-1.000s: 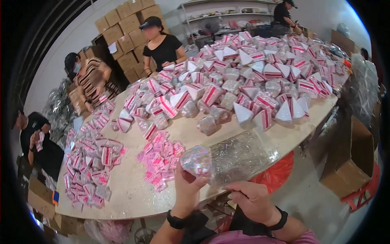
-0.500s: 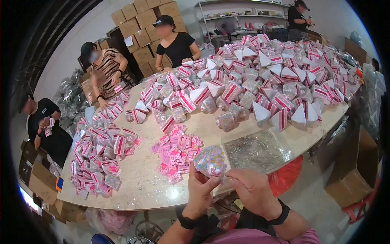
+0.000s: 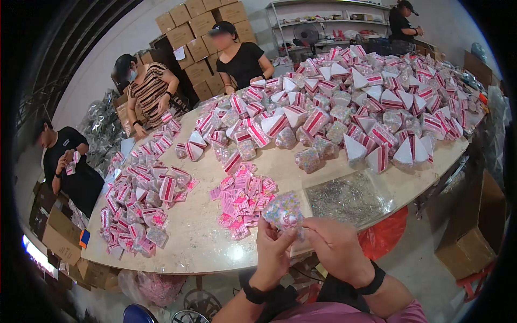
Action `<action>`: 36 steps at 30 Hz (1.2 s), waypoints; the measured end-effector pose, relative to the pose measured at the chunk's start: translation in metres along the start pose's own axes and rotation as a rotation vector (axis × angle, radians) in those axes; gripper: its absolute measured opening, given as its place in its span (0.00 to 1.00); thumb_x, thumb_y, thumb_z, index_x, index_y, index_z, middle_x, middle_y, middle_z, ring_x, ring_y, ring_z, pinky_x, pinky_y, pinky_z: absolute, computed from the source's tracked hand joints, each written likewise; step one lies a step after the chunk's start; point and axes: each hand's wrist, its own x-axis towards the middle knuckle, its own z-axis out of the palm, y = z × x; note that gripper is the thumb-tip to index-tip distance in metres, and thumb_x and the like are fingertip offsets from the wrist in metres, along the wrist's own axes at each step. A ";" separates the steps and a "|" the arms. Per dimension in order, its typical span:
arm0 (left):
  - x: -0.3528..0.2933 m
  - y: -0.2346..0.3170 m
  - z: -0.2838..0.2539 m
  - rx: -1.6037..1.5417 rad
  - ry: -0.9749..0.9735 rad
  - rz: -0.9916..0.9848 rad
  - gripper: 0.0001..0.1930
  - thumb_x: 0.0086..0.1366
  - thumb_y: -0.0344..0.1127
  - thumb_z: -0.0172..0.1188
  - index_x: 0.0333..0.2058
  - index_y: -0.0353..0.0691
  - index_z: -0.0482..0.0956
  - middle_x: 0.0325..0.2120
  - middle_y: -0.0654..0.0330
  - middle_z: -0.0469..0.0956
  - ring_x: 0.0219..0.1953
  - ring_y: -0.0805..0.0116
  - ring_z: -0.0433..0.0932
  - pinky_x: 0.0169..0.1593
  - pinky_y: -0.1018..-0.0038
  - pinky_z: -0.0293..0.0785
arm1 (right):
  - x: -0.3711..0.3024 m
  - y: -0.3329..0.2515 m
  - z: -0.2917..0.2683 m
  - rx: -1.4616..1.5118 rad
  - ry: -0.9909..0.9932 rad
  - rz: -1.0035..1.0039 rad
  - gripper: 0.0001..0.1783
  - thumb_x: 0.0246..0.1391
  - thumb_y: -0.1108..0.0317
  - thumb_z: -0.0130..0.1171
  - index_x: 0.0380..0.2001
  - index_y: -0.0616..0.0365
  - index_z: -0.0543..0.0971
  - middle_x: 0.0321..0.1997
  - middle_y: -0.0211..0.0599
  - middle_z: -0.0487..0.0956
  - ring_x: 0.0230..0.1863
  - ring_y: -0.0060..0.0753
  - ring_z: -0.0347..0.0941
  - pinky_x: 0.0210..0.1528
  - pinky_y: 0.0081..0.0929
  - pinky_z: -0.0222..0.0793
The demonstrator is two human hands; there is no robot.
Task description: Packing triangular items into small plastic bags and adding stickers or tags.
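Observation:
Above the table's near edge, my left hand [image 3: 273, 255] is closed around a clear-bagged cake-slice-shaped piece [image 3: 285, 209] with pastel dots on top. My right hand [image 3: 338, 247] pinches the gathered end of that same bag, its fingertips beside my left thumb. Whether something thin is also between the right fingers is too small to tell. Just beyond the left hand lies a loose pile of pink printed cards [image 3: 242, 199]. To the right of the piece, a flat clear tray [image 3: 389, 203] holds many short, thin silvery strips.
Bagged cake-slice pieces [image 3: 328, 116] are heaped across the far side of the table [image 3: 199, 237]. A smaller heap of carded ones [image 3: 142, 199] lies at left. Three people work across the table and one stands at the back right. An open carton [image 3: 471, 226] stands at right.
The whole view has shifted slightly, moving the table scene right. The bagged piece has tipped a little in my left hand, and my right fingers have curled in closer at the bag's end.

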 end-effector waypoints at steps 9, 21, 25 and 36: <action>0.001 -0.001 0.002 0.119 0.020 0.156 0.33 0.51 0.25 0.66 0.52 0.38 0.58 0.47 0.57 0.68 0.49 0.67 0.69 0.53 0.70 0.67 | 0.003 0.001 0.005 -0.065 0.018 -0.050 0.10 0.48 0.76 0.55 0.36 0.65 0.76 0.32 0.50 0.77 0.33 0.50 0.76 0.34 0.34 0.71; 0.004 -0.005 0.006 0.199 0.008 0.233 0.34 0.49 0.26 0.68 0.52 0.38 0.58 0.47 0.57 0.67 0.50 0.67 0.68 0.54 0.71 0.65 | 0.001 0.001 -0.001 -0.096 0.051 -0.081 0.09 0.48 0.75 0.56 0.35 0.64 0.76 0.31 0.49 0.77 0.32 0.49 0.75 0.33 0.36 0.71; 0.004 -0.004 0.001 0.243 0.010 0.254 0.34 0.50 0.24 0.67 0.52 0.38 0.56 0.48 0.57 0.66 0.50 0.68 0.68 0.53 0.71 0.66 | 0.002 0.005 0.004 -0.080 0.046 -0.092 0.09 0.48 0.75 0.56 0.35 0.64 0.76 0.31 0.49 0.77 0.33 0.50 0.75 0.33 0.36 0.71; 0.003 -0.004 0.004 0.302 0.016 0.285 0.33 0.50 0.20 0.64 0.52 0.39 0.56 0.47 0.57 0.66 0.50 0.67 0.68 0.52 0.71 0.69 | -0.001 0.006 0.002 -0.123 -0.035 -0.036 0.10 0.48 0.74 0.55 0.37 0.62 0.75 0.31 0.48 0.77 0.32 0.52 0.74 0.32 0.38 0.70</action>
